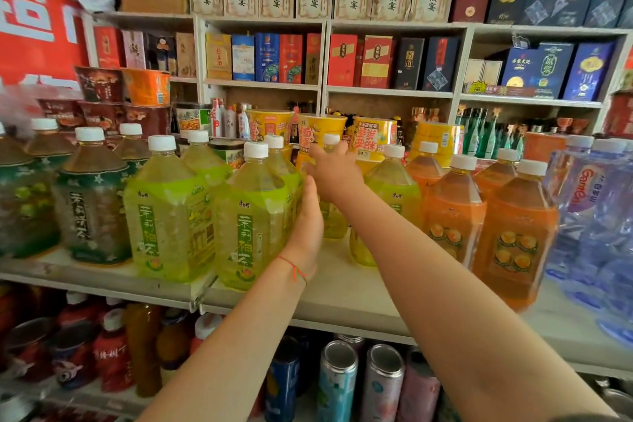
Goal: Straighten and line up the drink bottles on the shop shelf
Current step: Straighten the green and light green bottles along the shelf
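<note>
Large drink bottles with white caps stand on a pale shelf (349, 288): dark green ones (90, 202) at left, yellow-green ones (168, 216) in the middle, orange ones (517, 236) at right. My left hand (306, 233) lies flat against the right side of a front yellow-green bottle (251, 216). My right hand (334, 175) reaches deeper and grips a yellow-green bottle (334, 223) in the back of the gap, just under its cap (331, 139); most of that bottle is hidden by the hand and arm. Another yellow-green bottle (394, 195) stands right of my arm.
Clear water bottles (589, 216) crowd the shelf's right end. Instant-noodle cups (320, 132) stand behind the bottles. Boxed goods (342, 60) fill the upper shelves. Cans (337, 384) and small bottles (113, 353) fill the shelf below. A red banner (34, 17) hangs at left.
</note>
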Available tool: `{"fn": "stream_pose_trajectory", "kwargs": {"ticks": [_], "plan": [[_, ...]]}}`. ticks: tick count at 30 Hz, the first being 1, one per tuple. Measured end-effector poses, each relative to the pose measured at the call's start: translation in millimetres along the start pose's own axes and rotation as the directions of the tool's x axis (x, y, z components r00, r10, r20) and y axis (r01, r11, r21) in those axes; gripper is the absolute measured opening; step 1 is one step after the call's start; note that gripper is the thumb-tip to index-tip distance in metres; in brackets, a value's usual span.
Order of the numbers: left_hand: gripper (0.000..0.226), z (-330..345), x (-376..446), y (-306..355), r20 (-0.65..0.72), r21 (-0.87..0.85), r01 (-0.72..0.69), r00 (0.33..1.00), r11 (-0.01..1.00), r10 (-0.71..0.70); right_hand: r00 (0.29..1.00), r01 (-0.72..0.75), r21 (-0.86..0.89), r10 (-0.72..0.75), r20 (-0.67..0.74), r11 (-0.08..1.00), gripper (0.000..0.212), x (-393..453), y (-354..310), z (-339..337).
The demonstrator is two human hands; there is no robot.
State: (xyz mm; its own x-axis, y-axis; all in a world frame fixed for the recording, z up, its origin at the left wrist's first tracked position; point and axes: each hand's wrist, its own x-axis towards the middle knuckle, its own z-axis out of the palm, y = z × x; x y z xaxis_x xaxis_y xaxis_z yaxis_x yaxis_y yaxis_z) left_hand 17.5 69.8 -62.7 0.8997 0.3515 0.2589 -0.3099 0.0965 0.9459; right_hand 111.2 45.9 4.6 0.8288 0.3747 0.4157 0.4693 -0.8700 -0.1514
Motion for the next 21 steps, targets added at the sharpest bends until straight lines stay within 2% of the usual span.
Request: {"fn": "stream_pose_trajectory", "kwargs": {"ticks": [3, 6, 8, 10, 12, 15, 21], "plan": [[0.080, 1.5, -9.0, 1.9, -0.016, 0.015, 0.030, 0.999, 0.999, -0.030, 0.980, 0.064, 0.098, -0.045, -0.192, 0.993, 0.032, -3.6, 0.9, -7.2], [0.065, 4.7, -19.5, 1.5, -0.049, 0.165, 0.014, 0.999, 0.986, -0.006, 0.930, 0.130, -0.018, -0.129, -0.344, 0.991, 0.034, -13.9, 2.6, -13.7], [0.064, 6.5, -23.9, -3.3, -0.047, 0.264, -0.041, 0.997, 0.964, 0.056, 0.893, 0.107, -0.087, -0.135, -0.430, 0.990, 0.031, -22.1, 5.0, -18.0], [0.063, 7.2, -27.1, -5.5, -0.047, 0.310, -0.078, 0.994, 0.948, 0.098, 0.898, 0.079, -0.070, -0.102, -0.428, 0.994, 0.025, -27.0, 6.8, -24.0], [0.064, 6.1, -30.4, -7.4, -0.052, 0.335, -0.098, 0.991, 0.937, 0.122, 0.932, 0.080, 0.079, -0.046, -0.359, 0.994, 0.026, -30.4, 9.9, -30.0], [0.077, 5.4, -38.8, -7.8, -0.031, 0.432, -0.162, 0.981, 0.887, 0.194, 0.956, 0.115, 0.260, -0.036, -0.291, 0.959, 0.026, -40.3, 15.1, -36.6], [0.093, 9.0, -45.4, -8.1, -0.051, 0.587, -0.190, 0.961, 0.787, 0.270, 0.940, 0.207, 0.327, -0.095, -0.327, 0.922, 0.021, -70.3, 23.2, -32.7]]}}
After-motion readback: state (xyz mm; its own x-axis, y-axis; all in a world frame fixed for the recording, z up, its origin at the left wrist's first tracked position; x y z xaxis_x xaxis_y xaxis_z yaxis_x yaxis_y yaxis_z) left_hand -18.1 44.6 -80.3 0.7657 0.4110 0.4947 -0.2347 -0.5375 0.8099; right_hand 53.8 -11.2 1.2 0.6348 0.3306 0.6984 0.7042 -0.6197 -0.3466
